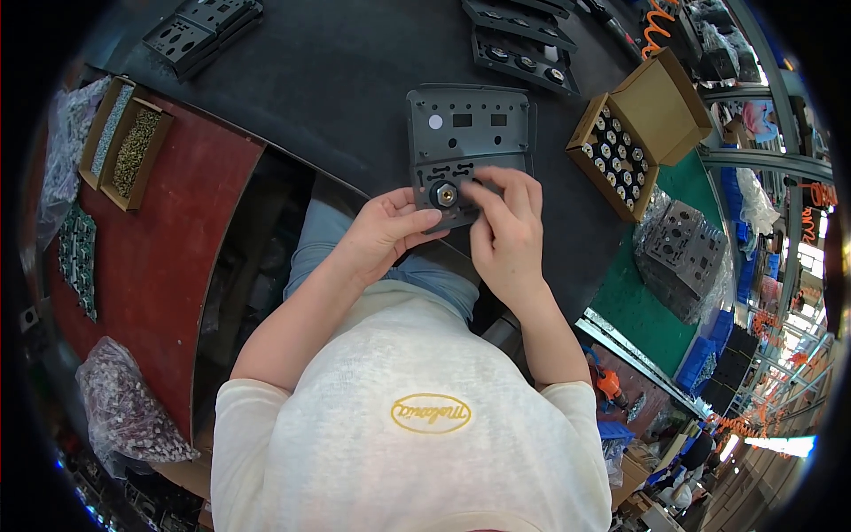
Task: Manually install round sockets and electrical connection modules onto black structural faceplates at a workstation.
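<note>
A dark grey bent metal panel [470, 140] with round and rectangular cut-outs is held in front of me at the edge of the black table. My left hand [386, 232] pinches its lower left corner, thumb on top near a round black fitting [443, 194] with a hexagonal metal nut and a brass-coloured centre. This fitting sits on the panel's near section. Just right of it, my right hand [508, 226] has bent fingers over the panel, the fingertips smeared by motion. Whether they hold anything small cannot be made out.
To the right stands an open cardboard box [612, 160] of similar round fittings. More panels [521, 58] with fittings lie at the back; bare panels [199, 35] are stacked far left. A divided box [124, 142] of small metal parts sits on the red table [168, 257]. Wrapped panels [683, 257] lie right.
</note>
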Demonstrator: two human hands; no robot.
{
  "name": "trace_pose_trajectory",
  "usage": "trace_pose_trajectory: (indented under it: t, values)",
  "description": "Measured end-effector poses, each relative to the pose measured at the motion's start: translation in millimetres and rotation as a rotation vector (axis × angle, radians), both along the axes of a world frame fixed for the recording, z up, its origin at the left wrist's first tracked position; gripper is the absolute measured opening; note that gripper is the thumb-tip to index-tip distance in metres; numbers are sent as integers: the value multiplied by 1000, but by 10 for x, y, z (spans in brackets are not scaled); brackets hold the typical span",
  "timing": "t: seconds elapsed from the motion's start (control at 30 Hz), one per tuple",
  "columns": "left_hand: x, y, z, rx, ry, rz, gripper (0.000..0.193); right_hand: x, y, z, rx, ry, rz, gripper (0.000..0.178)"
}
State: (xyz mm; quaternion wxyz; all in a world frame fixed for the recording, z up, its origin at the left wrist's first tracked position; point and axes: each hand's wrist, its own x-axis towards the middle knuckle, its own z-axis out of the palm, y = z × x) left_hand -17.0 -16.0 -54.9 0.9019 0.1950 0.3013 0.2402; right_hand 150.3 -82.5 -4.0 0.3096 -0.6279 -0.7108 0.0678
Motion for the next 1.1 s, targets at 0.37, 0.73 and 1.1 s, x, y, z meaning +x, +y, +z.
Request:
trace_pose_trajectory:
  t: [0.37,0.73,1.1]
  values:
    - [-25,-9,-18,0,8,-9,32,21,21,99,-94,49,88,20]
    - [-8,29,27,26,53,-39,28,17,204,-63,37,27,4,24]
    - [-124,196,236,401,463,-212,29,1744,483,-193,125,-305,-602,24]
